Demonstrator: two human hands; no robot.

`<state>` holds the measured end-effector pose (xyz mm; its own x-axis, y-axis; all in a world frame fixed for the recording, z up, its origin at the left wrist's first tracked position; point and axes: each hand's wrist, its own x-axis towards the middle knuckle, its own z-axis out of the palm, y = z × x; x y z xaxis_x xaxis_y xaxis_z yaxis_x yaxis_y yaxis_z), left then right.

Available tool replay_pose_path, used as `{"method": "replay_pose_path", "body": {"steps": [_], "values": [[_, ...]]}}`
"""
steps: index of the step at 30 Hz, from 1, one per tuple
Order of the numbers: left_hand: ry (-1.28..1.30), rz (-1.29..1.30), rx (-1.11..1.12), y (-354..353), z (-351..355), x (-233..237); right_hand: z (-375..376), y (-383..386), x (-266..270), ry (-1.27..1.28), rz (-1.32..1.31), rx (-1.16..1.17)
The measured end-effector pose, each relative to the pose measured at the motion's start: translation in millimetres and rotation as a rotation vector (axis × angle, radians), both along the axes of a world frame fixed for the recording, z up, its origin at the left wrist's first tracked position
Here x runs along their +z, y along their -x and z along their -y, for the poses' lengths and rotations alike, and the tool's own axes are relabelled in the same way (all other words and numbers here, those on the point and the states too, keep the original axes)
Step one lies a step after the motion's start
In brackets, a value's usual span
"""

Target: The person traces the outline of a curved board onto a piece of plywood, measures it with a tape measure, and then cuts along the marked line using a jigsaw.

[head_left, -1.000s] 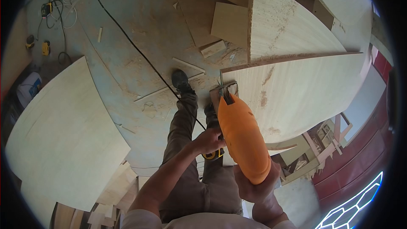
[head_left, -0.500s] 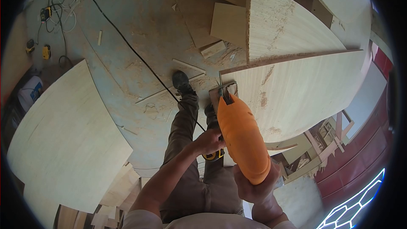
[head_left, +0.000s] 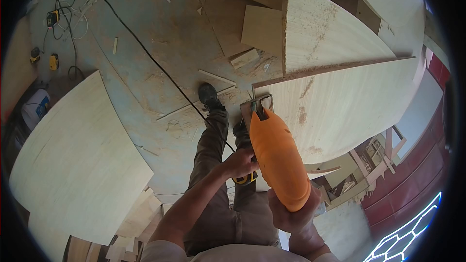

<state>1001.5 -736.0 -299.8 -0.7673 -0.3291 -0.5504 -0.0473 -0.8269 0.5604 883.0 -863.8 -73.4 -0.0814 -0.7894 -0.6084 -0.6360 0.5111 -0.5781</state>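
An orange jigsaw is in my right hand, which is wrapped round its rear end. Its metal base sits at the left corner of a pale plywood panel. Close against the jigsaw's left side is my left hand, fingers curled; the jigsaw hides its fingertips, so what they grip does not show. A black power cord runs from the upper left down to my left hand. Just below that hand, a yellow and black tape measure shows against my trousers.
A second pale panel lies behind the first. To the left stands another large curved plywood sheet. Offcuts and sawdust litter the floor around my boot. Tangled cables and a yellow-black charger lie at upper left.
The view has shifted very slightly. Both hands and the jigsaw stay in nearly the same place on the panel.
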Motion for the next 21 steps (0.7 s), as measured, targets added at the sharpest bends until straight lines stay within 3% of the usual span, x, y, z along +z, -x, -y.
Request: {"method": "replay_pose_path", "body": {"steps": [21], "values": [[0.102,0.028,0.000,-4.8,2.3,-4.8,2.6,-4.3,-2.3,0.034,-0.022,-0.009]]}}
